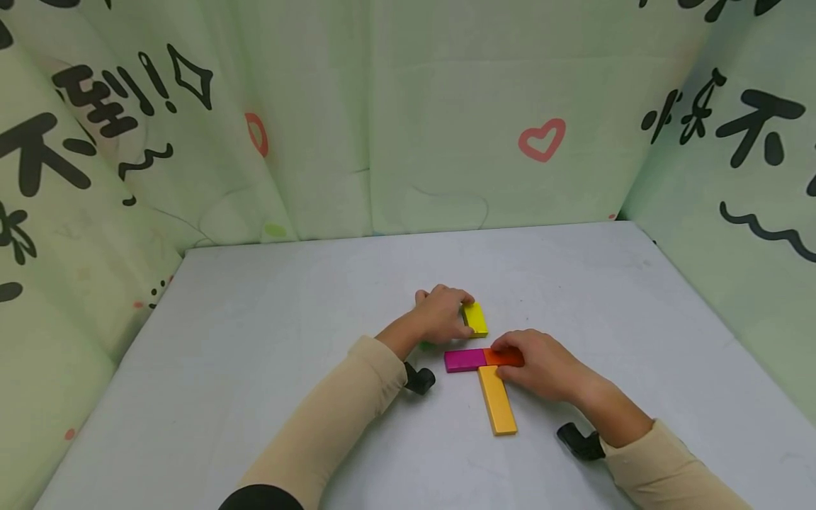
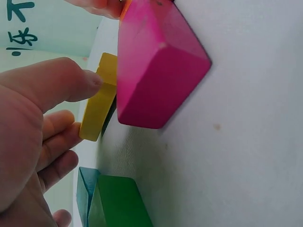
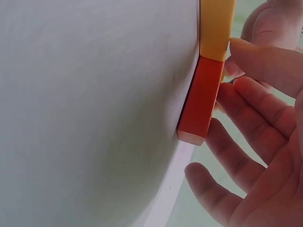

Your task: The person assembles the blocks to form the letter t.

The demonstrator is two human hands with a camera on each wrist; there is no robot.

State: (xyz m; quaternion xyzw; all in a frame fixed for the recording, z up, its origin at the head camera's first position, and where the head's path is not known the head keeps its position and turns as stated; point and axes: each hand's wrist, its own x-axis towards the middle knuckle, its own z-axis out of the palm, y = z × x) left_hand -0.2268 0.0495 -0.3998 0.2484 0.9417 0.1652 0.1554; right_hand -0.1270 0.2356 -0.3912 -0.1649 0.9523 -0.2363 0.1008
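Observation:
My left hand (image 1: 441,315) pinches a short yellow block (image 1: 475,322) between thumb and fingers, just behind a row of blocks. In the left wrist view, that yellow block (image 2: 98,111) is tipped up between the thumb and fingertips. My right hand (image 1: 542,365) holds a red-orange block (image 1: 500,356) by its long sides, thumb in front and fingers behind. End to end with it lies a magenta block (image 1: 464,360). A longer amber block (image 1: 499,404) runs toward me from where those two meet, forming a T shape.
Beneath the left hand a green block (image 2: 118,201) and a teal block (image 2: 85,191) stand close together, mostly hidden in the head view. The white table (image 1: 287,304) is bordered by a pale green curtain (image 1: 446,142) behind and at the sides.

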